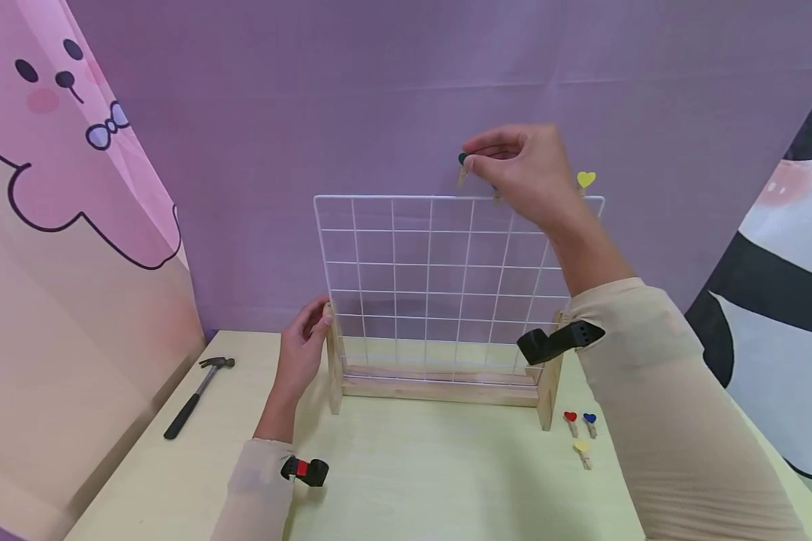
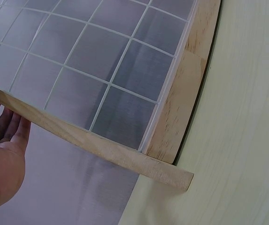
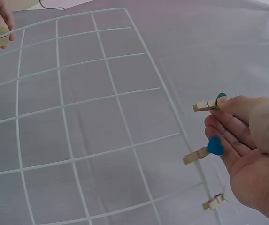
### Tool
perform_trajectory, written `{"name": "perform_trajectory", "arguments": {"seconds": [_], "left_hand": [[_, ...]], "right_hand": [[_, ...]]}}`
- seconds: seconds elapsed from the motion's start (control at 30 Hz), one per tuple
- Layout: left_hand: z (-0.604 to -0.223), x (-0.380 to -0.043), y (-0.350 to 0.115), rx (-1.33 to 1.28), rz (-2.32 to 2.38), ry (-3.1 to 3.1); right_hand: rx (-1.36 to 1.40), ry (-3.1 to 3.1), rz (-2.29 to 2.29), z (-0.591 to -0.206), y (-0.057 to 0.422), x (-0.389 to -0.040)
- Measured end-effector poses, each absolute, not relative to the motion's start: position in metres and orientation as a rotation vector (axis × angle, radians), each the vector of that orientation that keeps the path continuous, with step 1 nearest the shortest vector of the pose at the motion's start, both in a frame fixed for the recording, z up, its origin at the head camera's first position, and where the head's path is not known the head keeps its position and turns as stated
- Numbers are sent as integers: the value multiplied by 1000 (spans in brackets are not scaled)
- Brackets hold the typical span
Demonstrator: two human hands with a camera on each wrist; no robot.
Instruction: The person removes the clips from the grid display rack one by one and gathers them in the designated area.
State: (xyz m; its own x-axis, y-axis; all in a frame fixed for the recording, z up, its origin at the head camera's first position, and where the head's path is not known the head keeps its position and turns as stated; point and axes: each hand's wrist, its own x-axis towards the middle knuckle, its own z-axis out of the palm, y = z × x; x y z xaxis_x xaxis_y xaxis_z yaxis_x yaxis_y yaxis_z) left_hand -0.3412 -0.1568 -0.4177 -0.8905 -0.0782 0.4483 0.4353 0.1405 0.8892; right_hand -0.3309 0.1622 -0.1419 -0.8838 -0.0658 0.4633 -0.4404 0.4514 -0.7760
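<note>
My right hand (image 1: 524, 169) pinches a small wooden clothespin with a green heart (image 1: 463, 159) between thumb and fingers, just above the top wire of a white wire grid (image 1: 429, 291). In the right wrist view the green-heart clothespin (image 3: 205, 106) is apart from the wire. Beside it, a blue-heart clothespin (image 3: 214, 146) is clipped on the top wire, mostly hidden by my hand in the head view. Farther right, a yellow-heart clothespin (image 1: 586, 179) stands on the same wire. My left hand (image 1: 302, 349) grips the top of the stand's left wooden upright (image 2: 92, 143).
On the table at right lie a red-heart clothespin (image 1: 571, 422), a blue-heart clothespin (image 1: 590, 424) and a yellow-heart clothespin (image 1: 583, 453). A hammer (image 1: 198, 397) lies at the left. The grid's wooden base (image 1: 440, 391) stands on the table, before a purple backdrop (image 1: 277, 113).
</note>
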Motion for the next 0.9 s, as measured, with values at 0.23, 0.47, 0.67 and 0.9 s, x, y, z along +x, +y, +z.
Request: {"name": "perform_trajectory", "arguments": {"seconds": [0.23,0.47,0.67,0.9], "left_hand": [[-419,-342,-158,-352,-1800,-2035],[-419,-344,-158,-344,-1803,-2040],[-417,-344,-159,-333,-1808,-2052],[-417,-346,-159,-343,-1819,-2033]], "right_hand": [[487,-2272,1463,-138,167,-323],[532,-2229,1487,-136,175,-315],[546,-2191,1513,-141,186,-311],[557,-2195,1507,-149,195,-308]]}}
